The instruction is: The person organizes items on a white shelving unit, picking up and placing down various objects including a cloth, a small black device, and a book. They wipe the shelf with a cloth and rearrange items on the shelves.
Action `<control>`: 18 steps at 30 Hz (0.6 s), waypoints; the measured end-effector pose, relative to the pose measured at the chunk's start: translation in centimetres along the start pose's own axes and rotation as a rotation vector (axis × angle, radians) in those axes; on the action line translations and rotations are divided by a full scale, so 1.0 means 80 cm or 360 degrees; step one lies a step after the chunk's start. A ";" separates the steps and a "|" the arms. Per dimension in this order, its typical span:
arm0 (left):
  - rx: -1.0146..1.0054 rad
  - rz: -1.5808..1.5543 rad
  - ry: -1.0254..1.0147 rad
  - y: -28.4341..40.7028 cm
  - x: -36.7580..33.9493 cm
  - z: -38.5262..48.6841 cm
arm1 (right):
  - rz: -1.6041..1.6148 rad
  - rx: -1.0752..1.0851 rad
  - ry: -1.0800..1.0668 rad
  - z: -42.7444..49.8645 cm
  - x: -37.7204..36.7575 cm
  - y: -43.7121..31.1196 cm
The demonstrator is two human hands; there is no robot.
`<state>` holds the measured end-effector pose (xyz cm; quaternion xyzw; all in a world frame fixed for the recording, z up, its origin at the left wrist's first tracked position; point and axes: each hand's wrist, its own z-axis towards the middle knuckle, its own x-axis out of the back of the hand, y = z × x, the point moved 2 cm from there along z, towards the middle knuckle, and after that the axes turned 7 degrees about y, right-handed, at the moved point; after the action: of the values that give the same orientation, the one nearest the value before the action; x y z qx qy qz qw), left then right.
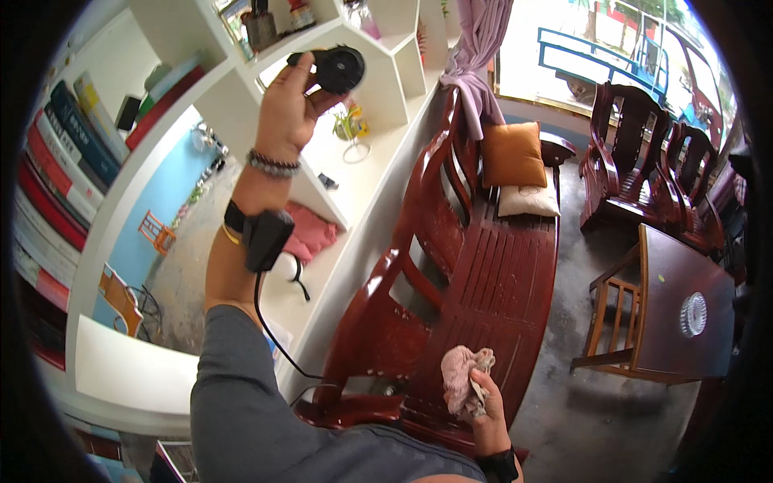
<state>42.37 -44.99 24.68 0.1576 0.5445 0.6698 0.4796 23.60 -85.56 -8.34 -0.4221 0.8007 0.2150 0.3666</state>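
My left hand [290,111] is raised before the white shelving unit [395,130], its fingers around a round black object [340,69] whose exact kind I cannot tell. Beaded bracelets circle that wrist, and a black device [267,240] with a cable is strapped to the forearm. Low over the slatted seat of a dark red wooden bench [501,271], my right hand [490,401] grips a crumpled pinkish cloth [462,377]. A black band is on the right wrist.
Books [66,163] fill the left shelves; a small plant in a vase [349,124] and a pink cloth [309,232] lie along the shelving. An orange cushion [512,155] and a pale cushion [529,201] rest on the bench. Rightward are wooden armchairs [628,145] and a table [664,302] bearing a glass dish [693,314].
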 end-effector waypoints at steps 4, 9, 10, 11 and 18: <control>0.0275 0.0015 -0.0088 -0.015 0.007 -0.130 | -0.0108 -0.0075 -0.0169 -0.024 -0.005 0.008; 0.0466 0.0052 0.0128 -0.026 0.051 -0.243 | -0.0116 -0.0144 -0.0202 -0.050 -0.009 0.030; 0.0459 0.0062 0.0193 -0.026 0.060 -0.260 | -0.0096 -0.0132 -0.0203 -0.054 -0.010 0.035; 0.0440 0.0061 0.0204 -0.027 0.070 -0.278 | -0.0087 -0.0112 -0.0208 -0.058 -0.009 0.042; 0.0550 0.0053 0.0435 -0.024 0.113 -0.422 | -0.0300 -0.0249 -0.0349 -0.078 -0.023 0.087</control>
<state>14.09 -57.22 8.14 0.1541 0.7085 0.5895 0.3561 15.96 -84.91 -2.70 -0.4966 0.6935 0.2863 0.4364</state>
